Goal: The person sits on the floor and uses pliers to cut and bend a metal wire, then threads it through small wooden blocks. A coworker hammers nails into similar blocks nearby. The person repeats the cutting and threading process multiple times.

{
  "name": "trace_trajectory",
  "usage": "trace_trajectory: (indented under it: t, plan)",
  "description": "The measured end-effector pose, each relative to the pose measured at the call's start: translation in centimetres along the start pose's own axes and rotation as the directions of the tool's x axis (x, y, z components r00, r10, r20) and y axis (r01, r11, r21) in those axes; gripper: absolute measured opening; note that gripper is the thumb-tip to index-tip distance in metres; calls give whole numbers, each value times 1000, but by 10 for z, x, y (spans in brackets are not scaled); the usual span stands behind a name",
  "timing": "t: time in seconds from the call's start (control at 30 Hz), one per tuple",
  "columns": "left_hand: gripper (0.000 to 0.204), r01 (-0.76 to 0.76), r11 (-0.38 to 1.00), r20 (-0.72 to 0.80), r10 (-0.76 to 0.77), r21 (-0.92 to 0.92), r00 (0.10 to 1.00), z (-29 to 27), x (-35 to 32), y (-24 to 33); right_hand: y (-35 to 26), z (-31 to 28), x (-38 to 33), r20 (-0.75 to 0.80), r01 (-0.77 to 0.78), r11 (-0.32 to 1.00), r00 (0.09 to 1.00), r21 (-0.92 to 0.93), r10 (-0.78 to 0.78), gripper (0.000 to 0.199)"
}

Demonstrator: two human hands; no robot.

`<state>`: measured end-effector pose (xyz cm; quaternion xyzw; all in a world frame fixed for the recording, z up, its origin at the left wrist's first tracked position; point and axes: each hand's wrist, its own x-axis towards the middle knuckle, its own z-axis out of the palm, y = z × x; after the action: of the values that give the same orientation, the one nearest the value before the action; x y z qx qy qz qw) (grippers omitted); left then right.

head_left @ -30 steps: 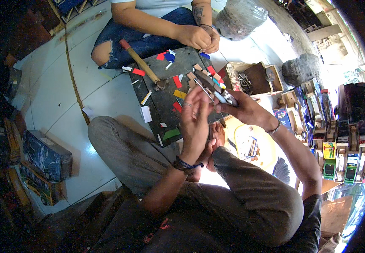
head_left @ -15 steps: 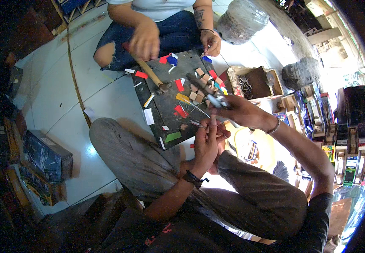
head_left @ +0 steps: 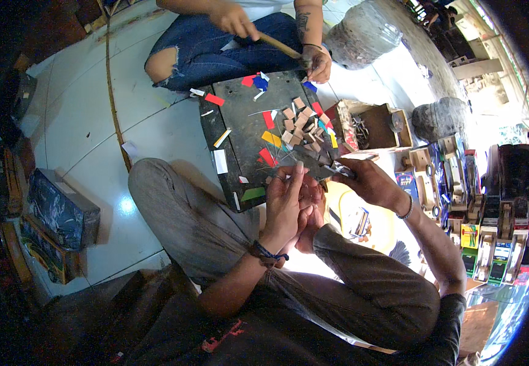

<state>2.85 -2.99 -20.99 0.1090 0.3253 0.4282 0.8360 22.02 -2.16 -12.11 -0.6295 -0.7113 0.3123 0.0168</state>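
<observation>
Over the near edge of the dark board (head_left: 234, 110), my left hand (head_left: 290, 204) is closed with the thumb raised. What its fingers hold is too small and hidden to make out. My bare foot (head_left: 311, 235) is just beside it. To the right, my right hand (head_left: 368, 183) grips a dark hand tool with a shiny metal part (head_left: 339, 169); its kind is unclear. Its dark end points toward my left hand. Small wooden blocks (head_left: 301, 122), red strips (head_left: 268, 157) and a yellow strip (head_left: 271, 139) lie beyond my hands, among thin wires.
Opposite me a person holds a hammer (head_left: 279, 46), its head by their other hand. Right of the board stands an open wooden box (head_left: 374, 143) of small parts. A yellow container (head_left: 331, 198) sits by my foot. Wooden toy-like pieces (head_left: 499, 250) crowd the right; boxes (head_left: 63, 207) stand left.
My right hand has moved right and slightly down with the tool, whose dark end now lies lower, near my left hand. The other person has picked up the hammer from the board.
</observation>
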Motion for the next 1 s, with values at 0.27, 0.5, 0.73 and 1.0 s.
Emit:
trace_trajectory:
  t: [0.27,0.5,0.73,1.0]
  plan:
    - [29,-43,997,-17,44,64,999,-9,-6,-1,-9,6,0,92,-32,999,995,25,30,25]
    - [28,-85,989,-10,87,123,996,-10,-4,-1,-14,11,4,148,-65,997,987,48,57,23]
    - [27,-109,981,17,108,160,994,-13,-2,-7,-12,13,9,120,-4,999,993,47,-1,23]
    - [26,-88,979,21,86,184,996,-13,-2,-5,-9,17,16,59,17,998,998,66,-21,29]
